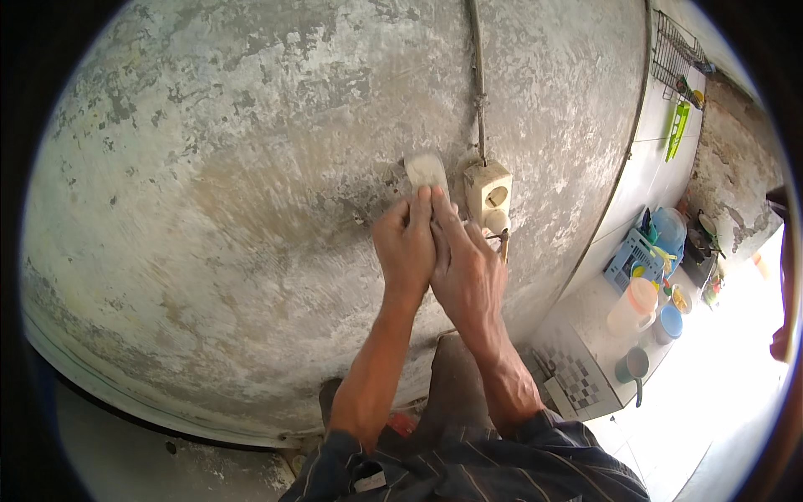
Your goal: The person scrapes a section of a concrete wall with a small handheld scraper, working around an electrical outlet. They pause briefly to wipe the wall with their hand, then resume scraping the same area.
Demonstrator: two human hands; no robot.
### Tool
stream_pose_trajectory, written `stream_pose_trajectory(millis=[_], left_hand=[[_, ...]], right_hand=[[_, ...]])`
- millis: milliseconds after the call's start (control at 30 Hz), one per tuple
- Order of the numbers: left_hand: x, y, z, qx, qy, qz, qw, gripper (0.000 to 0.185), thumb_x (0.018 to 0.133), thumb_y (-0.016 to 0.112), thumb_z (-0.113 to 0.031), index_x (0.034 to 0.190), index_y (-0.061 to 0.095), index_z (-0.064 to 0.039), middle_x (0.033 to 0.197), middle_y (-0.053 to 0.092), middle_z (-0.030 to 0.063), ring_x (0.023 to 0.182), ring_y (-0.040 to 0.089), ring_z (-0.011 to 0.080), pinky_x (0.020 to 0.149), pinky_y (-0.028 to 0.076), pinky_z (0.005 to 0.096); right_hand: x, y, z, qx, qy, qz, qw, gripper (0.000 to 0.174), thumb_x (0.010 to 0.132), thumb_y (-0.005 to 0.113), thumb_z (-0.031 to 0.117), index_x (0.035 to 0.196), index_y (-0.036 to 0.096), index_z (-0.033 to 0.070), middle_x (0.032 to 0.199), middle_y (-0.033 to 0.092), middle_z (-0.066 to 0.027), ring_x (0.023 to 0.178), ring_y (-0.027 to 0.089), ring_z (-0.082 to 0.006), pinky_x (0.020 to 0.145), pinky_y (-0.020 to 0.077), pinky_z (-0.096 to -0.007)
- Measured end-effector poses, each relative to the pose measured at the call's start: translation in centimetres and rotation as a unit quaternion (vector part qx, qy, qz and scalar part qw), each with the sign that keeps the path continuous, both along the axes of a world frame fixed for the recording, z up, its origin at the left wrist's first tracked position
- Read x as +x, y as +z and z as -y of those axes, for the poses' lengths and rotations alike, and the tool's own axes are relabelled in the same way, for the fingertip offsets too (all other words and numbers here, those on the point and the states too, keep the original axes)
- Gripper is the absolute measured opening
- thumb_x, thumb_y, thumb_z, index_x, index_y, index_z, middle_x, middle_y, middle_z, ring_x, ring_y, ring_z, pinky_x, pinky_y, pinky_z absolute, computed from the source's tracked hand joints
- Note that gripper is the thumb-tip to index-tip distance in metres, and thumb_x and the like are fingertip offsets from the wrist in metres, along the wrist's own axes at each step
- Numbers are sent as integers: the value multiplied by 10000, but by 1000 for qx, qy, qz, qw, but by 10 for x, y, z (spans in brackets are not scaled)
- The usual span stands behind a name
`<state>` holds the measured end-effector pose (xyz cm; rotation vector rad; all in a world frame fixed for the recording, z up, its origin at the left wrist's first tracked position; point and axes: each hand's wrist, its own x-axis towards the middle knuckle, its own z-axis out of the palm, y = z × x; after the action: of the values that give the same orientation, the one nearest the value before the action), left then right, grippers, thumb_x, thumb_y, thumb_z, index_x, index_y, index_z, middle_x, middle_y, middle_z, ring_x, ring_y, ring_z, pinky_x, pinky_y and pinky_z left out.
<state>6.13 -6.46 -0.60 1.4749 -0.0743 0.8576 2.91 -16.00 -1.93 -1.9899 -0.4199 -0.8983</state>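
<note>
Both hands meet on a pale, flat, round-cornered tool point(426, 170) against a patchy, flaking plastered wall point(263, 157). My left hand point(404, 251) presses its near end, thumb and fingers close together. Beside it my right hand point(467, 263) grips the same tool, its fingertips touching those of the left. What the tool is exactly cannot be told, as the fingers cover its lower part. Just right of the tool, a cream wall socket point(488, 188) with a plug in its lower outlet sits close to my right hand.
A cable conduit point(480, 94) runs up from the socket. At right a tiled counter point(574, 351) bears a pitcher point(633, 307), a blue-lidded container point(669, 323), a green mug point(631, 365) and a blue plastic basket point(633, 260). Above hangs a wire rack point(674, 53).
</note>
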Motion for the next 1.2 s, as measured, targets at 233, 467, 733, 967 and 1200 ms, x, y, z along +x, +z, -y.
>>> stream_pose_trajectory(millis=[233,467,733,967,1200], left_hand=[[-5,2,0,-134,-104,-89,981,343,1111,708,-267,965,813,26,795,723,13,724,574,69,646,468,276],[4,2,-6,-107,-76,-36,991,382,1091,741,-303,903,770,28,777,693,4,706,568,69,637,456,276],[-48,11,-8,67,102,26,992,371,1085,739,-359,1085,746,11,811,731,75,755,665,117,660,514,312],[-51,45,-41,148,117,-22,982,326,1083,725,-280,976,742,27,772,719,74,694,632,118,624,494,335],[-49,70,-58,282,129,-83,947,337,1060,711,-243,846,700,17,685,611,55,617,514,114,577,427,351]], right_hand=[[0,3,1,-36,-21,-29,999,497,1054,680,183,1546,657,249,999,762,-132,860,765,-322,756,596,-454],[2,1,-2,-19,-15,-18,1000,508,1043,695,156,1545,660,228,1004,776,-150,859,773,-332,744,601,-439],[-11,1,-4,72,90,-14,993,597,1011,700,50,1585,618,191,965,771,-157,804,779,-280,754,610,-441],[-42,3,-45,72,116,-32,990,672,989,601,-33,1640,526,115,1035,727,-186,818,751,-360,702,596,-475],[-42,6,-73,146,155,-36,976,751,960,591,-40,1683,390,-9,1062,685,-237,850,720,-360,685,573,-466]])
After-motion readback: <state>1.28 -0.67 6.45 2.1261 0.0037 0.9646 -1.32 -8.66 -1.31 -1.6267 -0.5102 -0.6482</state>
